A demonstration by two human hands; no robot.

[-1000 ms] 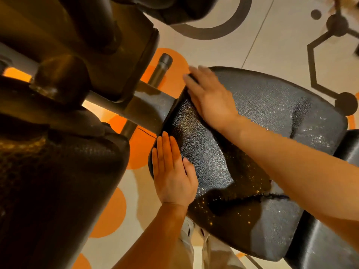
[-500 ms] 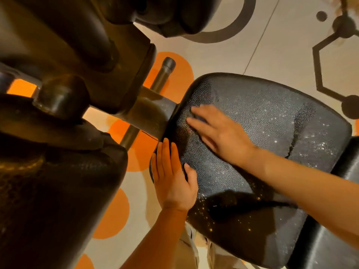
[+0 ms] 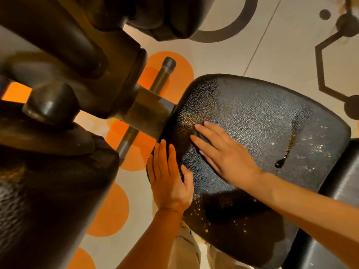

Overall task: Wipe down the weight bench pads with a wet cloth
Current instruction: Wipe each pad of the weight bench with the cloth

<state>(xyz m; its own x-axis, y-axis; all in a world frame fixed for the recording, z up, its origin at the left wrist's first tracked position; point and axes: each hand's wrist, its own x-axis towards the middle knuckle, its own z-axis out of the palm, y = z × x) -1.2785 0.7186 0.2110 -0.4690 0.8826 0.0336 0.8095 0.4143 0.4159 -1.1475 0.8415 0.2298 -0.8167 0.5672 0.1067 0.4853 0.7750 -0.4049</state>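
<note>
Since half a second ago, the right hand (image 3: 225,152) is lying slightly nearer the person on the seat pad (image 3: 262,117), and the whole view is sitting a little lower; the left hand (image 3: 169,179) is resting where it was.

Taking the seat pad as the landmark: the right hand is pressing flat on its near-left part, fingers straight and spread, pointing toward the pad's left end. A dark scrap, probably the cloth (image 3: 200,135), is peeking out between those fingers; nearly all of it is hidden under the palm, so its shape and colour are hard to make out. The grip here is a flat press, not a pinch.

The left hand is lying along the pad's left edge, fingers straight and together over the rim, thumb resting on the top face. It is holding nothing.

Wet beads are glinting across the pad, and a dark runnel (image 3: 289,144) is trailing down its right part to a drop. The pad's near side is sinking into the arm's shadow, so its surface there is hard to read.

Right of the pad, a second black pad (image 3: 330,220) is being cut off by the frame edge. Left of the pad, a metal bracket (image 3: 149,115) is meeting its end, with a grey bar (image 3: 155,88) crossing behind. Farther left, big dark blurred machine parts (image 3: 48,171) are filling the frame, too close to identify. Under everything, the floor (image 3: 223,55) is showing orange circles and grey lines.
</note>
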